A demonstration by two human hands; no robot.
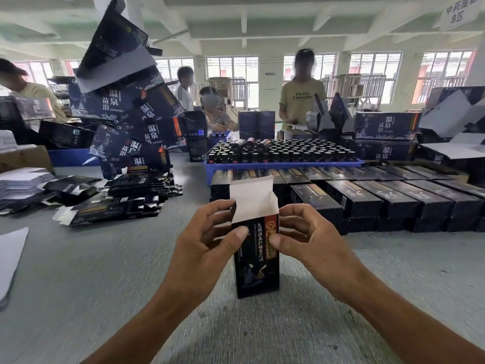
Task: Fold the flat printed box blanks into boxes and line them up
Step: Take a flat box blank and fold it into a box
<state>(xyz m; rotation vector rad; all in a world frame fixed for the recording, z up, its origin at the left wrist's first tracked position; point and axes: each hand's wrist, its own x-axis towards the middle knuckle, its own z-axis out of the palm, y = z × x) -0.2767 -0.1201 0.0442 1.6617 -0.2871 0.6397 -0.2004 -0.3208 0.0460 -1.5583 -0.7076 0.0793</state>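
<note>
Box [258, 254] stands upright on the grey desk [341, 324] dead centre, top flap [252, 197] open and white inside. Left hand [207, 244] and right hand [308, 241] both have their fingers curled onto its upper sides, thumbs pinching the front face. Bare desk runs from 4 to 8 o'clock, so lots of open room near the body. At 2 o'clock, rows of folded boxes [388, 200] lie side by side, close behind the held one. Flat blanks [118, 203] are heaped at 10 o'clock. Behind, at 12, a blue tray [283, 165] full of dark bottles. Workshop room, big windows, other people at the far side. A white sheet [11, 256] at 9 is cut off by the edge.
</note>
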